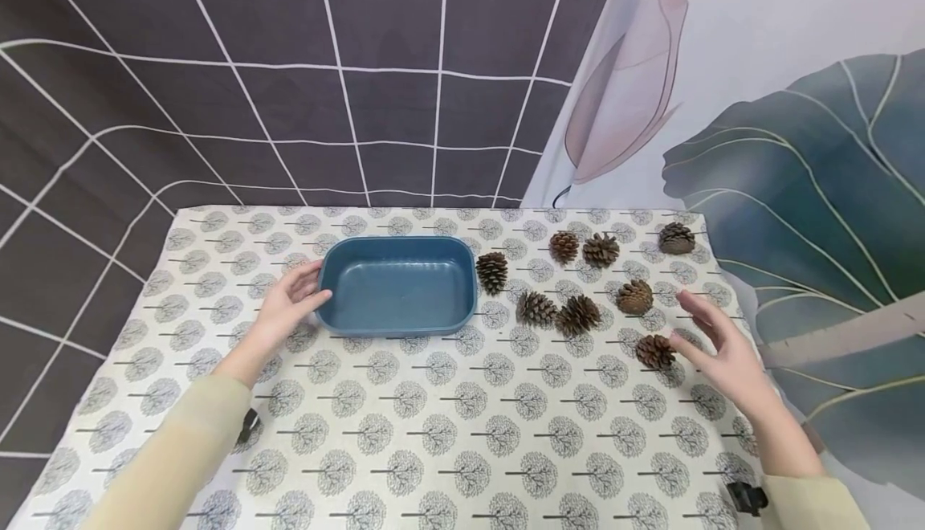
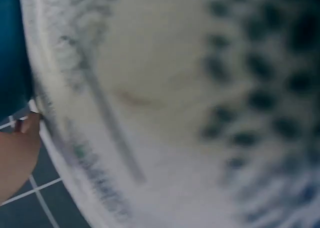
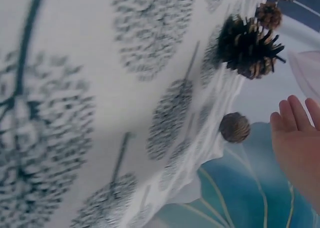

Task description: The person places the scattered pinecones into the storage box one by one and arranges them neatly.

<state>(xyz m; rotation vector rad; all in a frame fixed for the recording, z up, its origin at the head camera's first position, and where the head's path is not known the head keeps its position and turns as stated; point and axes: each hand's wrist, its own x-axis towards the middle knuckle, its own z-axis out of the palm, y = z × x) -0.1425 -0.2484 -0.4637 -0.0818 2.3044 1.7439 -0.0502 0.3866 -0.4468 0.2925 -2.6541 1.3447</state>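
A blue rectangular plastic basin (image 1: 397,331) stands on the patterned tablecloth with nothing inside. My left hand (image 1: 292,293) is at its left end, fingers loosely extended and the thumb right at the rim. In the left wrist view, part of that hand (image 2: 19,155) shows below the basin's blue wall (image 2: 12,52). My right hand (image 1: 726,357) is held out with fingers spread, close to the nearest pine cone (image 1: 656,352) and holding nothing. Straight fingers of the right hand (image 3: 300,138) also show in the right wrist view.
Several more pine cones lie right of the basin: one beside its wall (image 1: 492,273), a touching pair with one cone (image 1: 536,308) on its left, others farther back (image 1: 601,250), and one near the table's right edge (image 1: 677,238). Dark tiled fabric (image 1: 390,112) hangs behind the table.
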